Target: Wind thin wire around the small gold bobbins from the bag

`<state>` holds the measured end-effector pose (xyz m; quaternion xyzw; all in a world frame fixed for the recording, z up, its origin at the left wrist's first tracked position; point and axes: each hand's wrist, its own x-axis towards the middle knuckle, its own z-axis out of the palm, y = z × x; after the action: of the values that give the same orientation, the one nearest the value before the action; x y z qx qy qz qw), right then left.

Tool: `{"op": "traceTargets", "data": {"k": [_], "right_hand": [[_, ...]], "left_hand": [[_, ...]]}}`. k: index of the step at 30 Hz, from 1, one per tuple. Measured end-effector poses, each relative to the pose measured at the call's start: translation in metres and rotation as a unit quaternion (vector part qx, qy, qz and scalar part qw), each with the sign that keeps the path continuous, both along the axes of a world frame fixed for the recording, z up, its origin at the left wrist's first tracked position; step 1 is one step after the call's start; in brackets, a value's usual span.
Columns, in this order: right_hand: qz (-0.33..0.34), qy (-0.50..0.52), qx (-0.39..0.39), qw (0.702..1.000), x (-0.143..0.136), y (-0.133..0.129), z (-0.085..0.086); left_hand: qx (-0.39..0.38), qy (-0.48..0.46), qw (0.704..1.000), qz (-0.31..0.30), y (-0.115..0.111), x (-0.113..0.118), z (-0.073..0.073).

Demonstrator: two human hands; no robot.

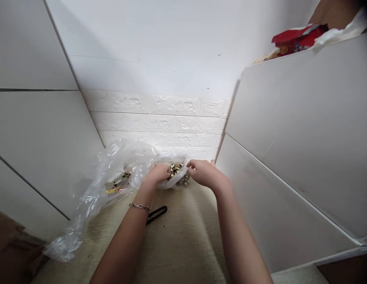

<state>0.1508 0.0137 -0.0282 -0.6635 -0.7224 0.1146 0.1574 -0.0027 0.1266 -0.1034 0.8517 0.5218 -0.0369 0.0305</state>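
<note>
While both forearms are reached forward from the lower edge, the left hand [160, 173] is lowered over the opening of a clear plastic bag [173, 184], fingers curled; whether anything is gripped cannot be told. Small black-and-yellow pieces [176, 169] are held in the bag, between the hands. The right hand [201, 171] is bent inward at the wrist, fingers curled at the bag's right rim; a clamp on the plastic cannot be confirmed.

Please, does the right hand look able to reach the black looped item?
Probably yes: bare surface lies between the right hand and the visible end of the black item, though the left forearm hides the rest.
</note>
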Motion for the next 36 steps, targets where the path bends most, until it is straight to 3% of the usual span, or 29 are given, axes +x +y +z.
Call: {"op": "traceTargets", "data": {"k": [16,28,36], "right_hand": [[0.004,0.004,-0.021,1.0,0.005,-0.006,0.001],[0.005,0.012,-0.022,1.0,0.008,-0.004,0.001],[-0.002,0.029,-0.016,0.999,0.014,-0.006,0.001]], "left_hand": [[-0.051,-0.033,0.998,-0.019,-0.01,0.001,0.001],[-0.045,-0.022,0.999,-0.007,-0.011,0.009,-0.003],[-0.007,-0.068,0.997,-0.02,-0.018,0.011,0.016]]}}
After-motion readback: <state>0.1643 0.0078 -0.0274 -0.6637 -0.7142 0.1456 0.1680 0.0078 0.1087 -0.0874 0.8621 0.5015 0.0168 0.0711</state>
